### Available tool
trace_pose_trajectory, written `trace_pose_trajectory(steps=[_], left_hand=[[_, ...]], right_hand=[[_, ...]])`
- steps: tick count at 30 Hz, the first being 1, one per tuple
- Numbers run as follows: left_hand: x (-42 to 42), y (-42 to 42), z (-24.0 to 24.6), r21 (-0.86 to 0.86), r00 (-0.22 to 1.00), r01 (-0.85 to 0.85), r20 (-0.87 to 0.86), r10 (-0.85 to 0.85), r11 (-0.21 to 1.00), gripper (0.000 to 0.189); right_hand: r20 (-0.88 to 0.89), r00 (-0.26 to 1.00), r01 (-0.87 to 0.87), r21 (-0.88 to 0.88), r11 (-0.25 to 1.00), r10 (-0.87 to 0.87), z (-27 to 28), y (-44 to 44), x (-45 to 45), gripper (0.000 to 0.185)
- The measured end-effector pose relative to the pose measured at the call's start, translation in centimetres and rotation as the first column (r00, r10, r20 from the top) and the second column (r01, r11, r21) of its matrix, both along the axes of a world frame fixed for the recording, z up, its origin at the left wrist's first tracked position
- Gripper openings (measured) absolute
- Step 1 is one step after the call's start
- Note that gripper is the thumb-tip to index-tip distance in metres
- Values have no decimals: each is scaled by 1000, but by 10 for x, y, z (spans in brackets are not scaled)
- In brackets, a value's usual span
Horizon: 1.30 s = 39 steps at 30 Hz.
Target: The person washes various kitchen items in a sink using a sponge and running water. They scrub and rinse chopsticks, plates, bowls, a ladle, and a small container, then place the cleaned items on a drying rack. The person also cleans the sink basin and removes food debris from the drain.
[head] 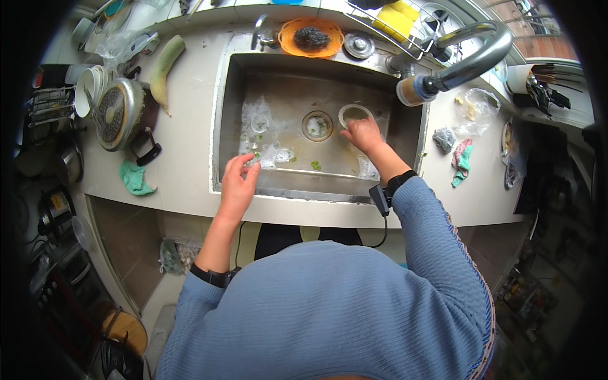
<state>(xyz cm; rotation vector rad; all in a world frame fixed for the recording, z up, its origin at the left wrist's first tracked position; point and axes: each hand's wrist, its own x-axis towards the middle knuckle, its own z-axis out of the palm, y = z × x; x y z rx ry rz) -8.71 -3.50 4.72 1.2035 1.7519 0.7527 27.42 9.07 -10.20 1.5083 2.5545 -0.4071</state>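
Before me is a stainless steel sink [285, 90] with a wet floor. My right hand [363, 132] is inside it, its fingers closed on the near rim of a small round bowl-like vessel [357, 113]. Just left of that vessel lies the round drain [317, 126], with foam and green bits in it. My left hand [240, 180] hovers over the sink's front left edge, empty, fingers apart and slightly curled. Beyond its fingertips, white foam [275, 156] and scraps of green leaf [316, 165] lie on the sink floor.
A curved faucet [489, 47] arches over the sink's right rear corner. Behind the sink sit an orange basket [311, 23] with a dark scourer and a metal lid [359, 45]. Leftward are a pot [124, 111], a pale gourd [164, 71] and a green cloth [135, 178]; rightward, more rags [461, 162].
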Motion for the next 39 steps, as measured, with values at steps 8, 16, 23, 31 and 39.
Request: trace_pose_trajectory(steps=[8, 16, 23, 31, 39], left_hand=[[50, -3, 5, -8, 998, 56, 22, -56, 998, 31], [98, 8, -3, -7, 995, 70, 68, -69, 998, 35], [157, 64, -14, -354, 804, -50, 540, 248, 934, 53], [231, 143, -41, -533, 439, -168, 713, 547, 829, 40], [235, 154, -55, -520, 483, -116, 715, 506, 846, 38]], right_hand=[[-39, 999, 38, 16, 999, -38, 34, -7, 17, 26], [-120, 973, 221, 717, 662, -195, 149, 43, 92, 38], [-155, 970, 243, 625, 742, -187, 153, 59, 85, 16], [-616, 31, 434, -701, 566, -787, 152, 32, 12, 22], [-517, 29, 150, -844, 515, -855, 88, 28, -10, 19]])
